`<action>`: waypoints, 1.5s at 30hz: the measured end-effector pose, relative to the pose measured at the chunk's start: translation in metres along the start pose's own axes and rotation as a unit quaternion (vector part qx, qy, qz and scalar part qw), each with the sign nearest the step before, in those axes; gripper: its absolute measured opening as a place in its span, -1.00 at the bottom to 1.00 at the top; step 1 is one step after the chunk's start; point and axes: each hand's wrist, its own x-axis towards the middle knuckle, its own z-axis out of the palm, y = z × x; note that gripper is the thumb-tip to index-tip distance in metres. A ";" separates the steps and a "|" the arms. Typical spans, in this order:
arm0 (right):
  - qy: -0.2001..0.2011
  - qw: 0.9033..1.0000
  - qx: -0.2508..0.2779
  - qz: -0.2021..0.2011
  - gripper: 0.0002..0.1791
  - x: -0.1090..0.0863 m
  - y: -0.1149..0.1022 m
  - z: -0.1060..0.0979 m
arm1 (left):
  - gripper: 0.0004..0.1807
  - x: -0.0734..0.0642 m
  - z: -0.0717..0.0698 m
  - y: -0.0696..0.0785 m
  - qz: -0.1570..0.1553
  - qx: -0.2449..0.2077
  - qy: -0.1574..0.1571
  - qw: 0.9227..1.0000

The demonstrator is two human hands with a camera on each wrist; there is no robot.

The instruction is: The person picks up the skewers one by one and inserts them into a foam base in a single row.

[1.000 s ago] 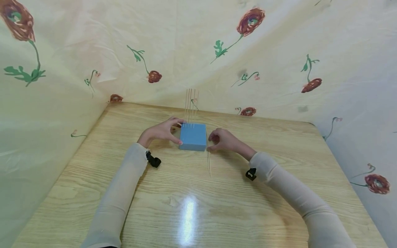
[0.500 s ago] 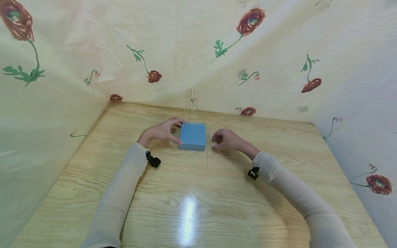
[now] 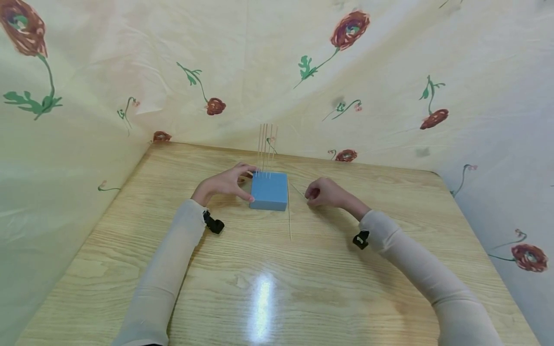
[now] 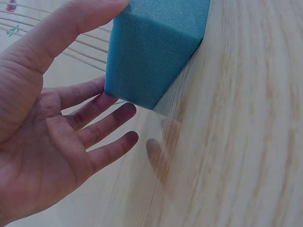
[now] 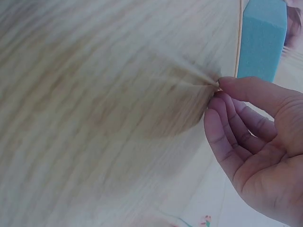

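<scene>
Shifted rightward, the right hand (image 3: 329, 193) pinched a thin stick (image 3: 297, 190); the left hand (image 3: 222, 184) gripped the blue block (image 3: 269, 190) on the table (image 3: 216, 288), upright sticks (image 3: 264, 146) standing in its top, a loose stick (image 3: 290, 218) alongside.

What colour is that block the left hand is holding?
The block is plain blue, seen best in the head view.

Blue block (image 3: 269, 188), tan sticks (image 3: 265, 144), wood-grained table (image 3: 220, 293); red-flowered cream backdrop (image 3: 268, 62)
</scene>
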 end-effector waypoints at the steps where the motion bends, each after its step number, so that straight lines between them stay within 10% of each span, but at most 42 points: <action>1: 0.000 1.000 -0.001 0.001 -0.90 -0.001 0.000 -0.001 | -0.01 0.000 0.000 0.000 0.001 -0.001 0.000 1.000; 45: -0.041 0.999 0.006 0.012 -0.89 -0.005 0.032 -0.029 | 0.00 0.000 0.000 -0.001 0.001 -0.003 0.000 1.000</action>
